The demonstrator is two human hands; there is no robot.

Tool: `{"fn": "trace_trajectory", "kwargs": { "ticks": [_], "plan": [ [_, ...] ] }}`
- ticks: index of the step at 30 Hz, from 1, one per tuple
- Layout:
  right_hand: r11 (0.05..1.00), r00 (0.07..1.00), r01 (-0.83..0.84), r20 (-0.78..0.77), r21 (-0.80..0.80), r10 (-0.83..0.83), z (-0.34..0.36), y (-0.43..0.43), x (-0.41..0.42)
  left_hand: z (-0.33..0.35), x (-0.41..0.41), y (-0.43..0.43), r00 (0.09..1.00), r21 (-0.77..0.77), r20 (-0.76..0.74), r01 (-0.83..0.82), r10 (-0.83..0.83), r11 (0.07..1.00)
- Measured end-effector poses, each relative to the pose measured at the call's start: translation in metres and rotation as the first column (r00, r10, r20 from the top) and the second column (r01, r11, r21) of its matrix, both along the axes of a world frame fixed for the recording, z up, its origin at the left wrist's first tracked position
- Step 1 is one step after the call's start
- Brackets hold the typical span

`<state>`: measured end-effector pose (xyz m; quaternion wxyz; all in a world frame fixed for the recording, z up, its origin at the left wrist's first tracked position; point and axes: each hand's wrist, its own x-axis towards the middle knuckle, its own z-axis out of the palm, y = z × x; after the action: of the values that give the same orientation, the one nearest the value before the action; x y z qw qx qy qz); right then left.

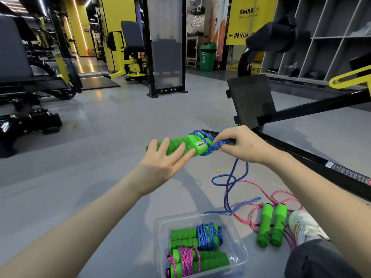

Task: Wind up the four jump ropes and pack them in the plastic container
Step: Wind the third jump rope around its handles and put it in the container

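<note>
The pair of green handles (180, 144) is held in the air, well above and beyond the plastic container (160, 237), lying side by side. A blue rope (230, 177) goes a few turns around their right end. The left hand (164, 159) lies against the handles with its fingers straight and a little apart; I cannot tell where the thumb is. The right hand (247, 145) pinches the blue rope just beside the wrapped end, its fingers curled and closed on the cord. From there the rope hangs down and lies in loose loops on the grey floor (100, 157), its end reaching close to the far right corner of the container.

Inside the container are two wound ropes: a blue bundle (208, 233) on the far side and a pink bundle (188, 261) on the near side. Right of the container, a loose pink rope (272, 225) lies unwound on the floor, its two green handles together. Further right of it is a white shoe (305, 223). Beyond the container, a black machine frame (301, 157) crosses the floor.
</note>
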<state>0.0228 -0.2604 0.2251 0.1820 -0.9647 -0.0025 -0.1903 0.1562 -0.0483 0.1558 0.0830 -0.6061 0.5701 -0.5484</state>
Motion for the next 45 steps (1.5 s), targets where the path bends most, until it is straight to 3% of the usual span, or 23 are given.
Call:
{"fn": "trace_trajectory", "kwargs": {
  "ticks": [5, 10, 14, 17, 19, 24, 29, 32, 36, 42, 45],
  "plan": [
    [0.996, 0.994, -0.048, 0.100, -0.072, 0.055, -0.006, -0.002, 0.001, -0.001, -0.010, -0.001, 0.994, 0.119, -0.028, 0.110, -0.108, 0.987],
    [0.985, 0.995, -0.100, 0.035, 0.142, 0.096, -0.006, -0.006, -0.003, 0.001, -0.028, 0.000, 0.965, 0.203, -0.054, 0.261, -0.255, 0.944],
    [0.931, 0.998, -0.028, -0.048, 0.365, 0.049, -0.015, -0.022, -0.008, 0.004, -0.042, -0.004, 0.943, 0.127, -0.018, 0.332, -0.332, 0.935],
    [0.925, 0.997, -0.078, 0.003, 0.373, 0.083, -0.014, -0.007, -0.018, 0.014, -0.049, -0.012, 0.932, -0.013, -0.043, 0.360, -0.361, 0.933],
    [0.929, 0.993, -0.116, 0.067, 0.351, 0.099, -0.016, 0.006, -0.018, 0.021, -0.043, -0.016, 0.941, -0.109, -0.034, 0.331, -0.336, 0.937],
    [0.938, 0.961, 0.039, -0.269, 0.344, 0.059, -0.029, 0.008, -0.005, 0.020, -0.012, -0.008, 0.991, -0.166, 0.002, 0.130, -0.132, 0.977],
    [0.890, 0.909, 0.014, -0.376, 0.457, 0.179, -0.012, 0.008, -0.005, 0.012, 0.011, 0.009, 1.000, -0.153, 0.008, 0.001, 0.000, 0.988],
    [0.910, 0.891, -0.003, -0.412, 0.415, 0.191, 0.001, 0.014, -0.006, 0.007, 0.015, 0.015, 0.999, -0.110, 0.039, -0.030, 0.035, 0.994],
    [0.949, 0.919, -0.030, -0.365, 0.314, 0.150, 0.015, 0.022, -0.008, 0.001, 0.013, 0.015, 0.999, -0.034, 0.017, -0.042, 0.043, 0.999],
    [0.974, 0.989, -0.068, -0.117, 0.216, 0.095, 0.019, 0.009, -0.005, -0.001, 0.003, 0.014, 1.000, 0.103, -0.005, -0.009, 0.010, 0.995],
    [0.970, 0.994, -0.106, -0.003, 0.220, 0.110, 0.018, 0.009, -0.004, -0.002, -0.006, 0.010, 0.996, 0.167, 0.005, 0.084, -0.086, 0.982]
  ]
}}
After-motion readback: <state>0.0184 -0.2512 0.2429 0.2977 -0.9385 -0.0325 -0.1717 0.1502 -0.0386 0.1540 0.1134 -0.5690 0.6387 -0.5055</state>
